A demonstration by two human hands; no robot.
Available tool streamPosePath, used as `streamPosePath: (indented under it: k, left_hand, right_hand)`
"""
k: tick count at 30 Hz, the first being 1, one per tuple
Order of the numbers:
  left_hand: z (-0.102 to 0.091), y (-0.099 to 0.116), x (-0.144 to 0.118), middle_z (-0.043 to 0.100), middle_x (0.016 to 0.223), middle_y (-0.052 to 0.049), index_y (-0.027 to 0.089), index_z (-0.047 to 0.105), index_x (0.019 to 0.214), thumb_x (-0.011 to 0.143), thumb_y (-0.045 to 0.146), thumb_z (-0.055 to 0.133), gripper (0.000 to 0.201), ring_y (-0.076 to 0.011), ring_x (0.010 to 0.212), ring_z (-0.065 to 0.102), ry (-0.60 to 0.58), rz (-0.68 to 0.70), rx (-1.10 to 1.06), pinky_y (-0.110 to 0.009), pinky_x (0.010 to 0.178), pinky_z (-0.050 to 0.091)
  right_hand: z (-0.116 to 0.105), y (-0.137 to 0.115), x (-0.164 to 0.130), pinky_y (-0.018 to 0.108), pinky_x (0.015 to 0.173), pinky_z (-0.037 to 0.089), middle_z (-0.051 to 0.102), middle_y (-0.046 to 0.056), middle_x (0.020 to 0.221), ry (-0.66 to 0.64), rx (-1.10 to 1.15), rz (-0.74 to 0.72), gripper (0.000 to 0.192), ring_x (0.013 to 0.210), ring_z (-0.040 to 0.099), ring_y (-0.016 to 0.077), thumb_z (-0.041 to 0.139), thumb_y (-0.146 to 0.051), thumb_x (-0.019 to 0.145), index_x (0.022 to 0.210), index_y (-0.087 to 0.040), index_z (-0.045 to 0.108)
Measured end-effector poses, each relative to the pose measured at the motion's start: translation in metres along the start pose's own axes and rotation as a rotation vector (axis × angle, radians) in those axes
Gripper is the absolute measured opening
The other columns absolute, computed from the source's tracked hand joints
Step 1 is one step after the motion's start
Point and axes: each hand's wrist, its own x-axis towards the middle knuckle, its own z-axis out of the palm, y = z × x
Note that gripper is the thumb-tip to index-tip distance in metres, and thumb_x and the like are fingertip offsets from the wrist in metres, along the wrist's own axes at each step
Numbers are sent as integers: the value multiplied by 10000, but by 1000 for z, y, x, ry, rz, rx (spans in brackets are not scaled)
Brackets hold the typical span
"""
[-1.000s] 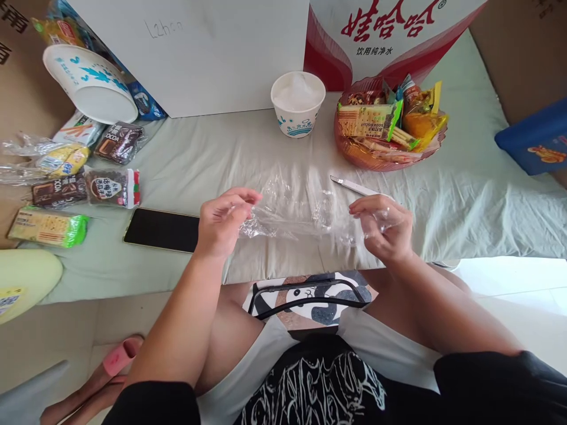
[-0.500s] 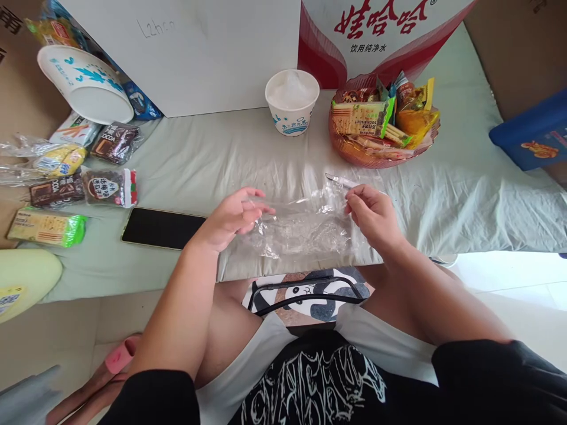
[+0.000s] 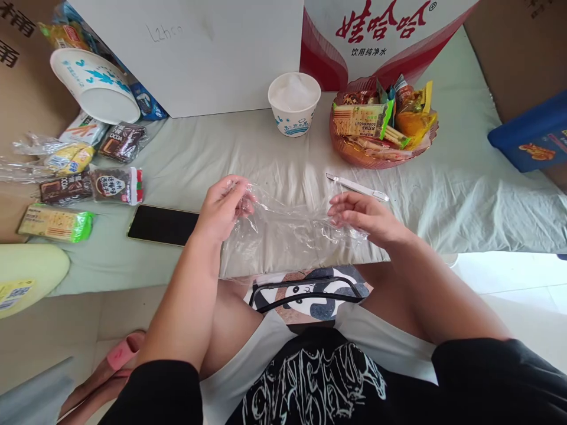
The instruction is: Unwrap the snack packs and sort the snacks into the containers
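Observation:
A thin, crumpled clear plastic bag [image 3: 287, 227] spans the gap between my hands over the cloth. My left hand [image 3: 224, 206] grips its left end, with film bunched around the fingers. At the right end, my right hand [image 3: 365, 217] has its fingers closed on the film. Just beyond the right fingers lies a slim white craft knife [image 3: 358, 186], its dark blade tip pointing left. To the left of my left wrist rests a black phone [image 3: 162, 225], face up. Farther back stands a paper bowl [image 3: 295, 106] with blue print and whitish, translucent material inside.
A pinkish basket [image 3: 354, 150] of packaged snacks sits at the back right. Wrapped snacks [image 3: 117, 184] and a tipped paper bowl [image 3: 95, 82] lie left. White and red boxes [image 3: 199, 65] line the back. Below the edge is a panda-patterned thing [image 3: 305, 295] with black handles.
My left hand has taken hold of the film and raised its left end. My right hand has come nearer and lower, and the craft knife now lies uncovered by film.

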Motion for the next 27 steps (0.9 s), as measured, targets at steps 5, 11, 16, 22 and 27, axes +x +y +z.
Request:
streamPosePath:
  k: [5,11,16,22,27]
  left_hand:
    - [-5,1,5,508,492,68,239,645,831,820,491,795,293,-67,340,373,25,103,62,-222,341,194]
    - [1,-5,9,476,467,64,241,665,788,803,609,812,396,-87,364,423,103,259,-28,-241,330,200]
    - [-3,-4,10,579,541,63,238,673,936,701,495,899,415,-87,474,516,5,217,-118,-201,440,319]
    - [-3,0,10,652,615,25,173,644,755,504,236,959,408,-100,551,602,-205,-52,36,-222,573,481]
    - [2,1,7,736,783,-8,195,689,865,507,301,974,469,-174,694,731,-206,-40,-139,-280,643,588]
  right_hand:
    - [-2,0,3,277,590,530,692,-18,755,187,66,-144,507,612,637,116,886,-557,728,849,-245,506]
    - [-4,3,3,334,695,597,724,-4,798,93,29,-78,500,707,707,164,887,-557,710,993,-251,611]
    - [2,0,0,313,618,556,658,-17,724,251,-76,-235,429,641,643,138,810,-583,806,860,-243,555]
    - [-3,-5,-5,279,492,411,530,-67,624,386,-132,-296,479,532,499,116,837,-626,776,917,-271,547]
    - [-7,-5,-3,294,511,384,516,-57,594,460,-144,-354,497,515,471,113,831,-630,749,769,-260,500]
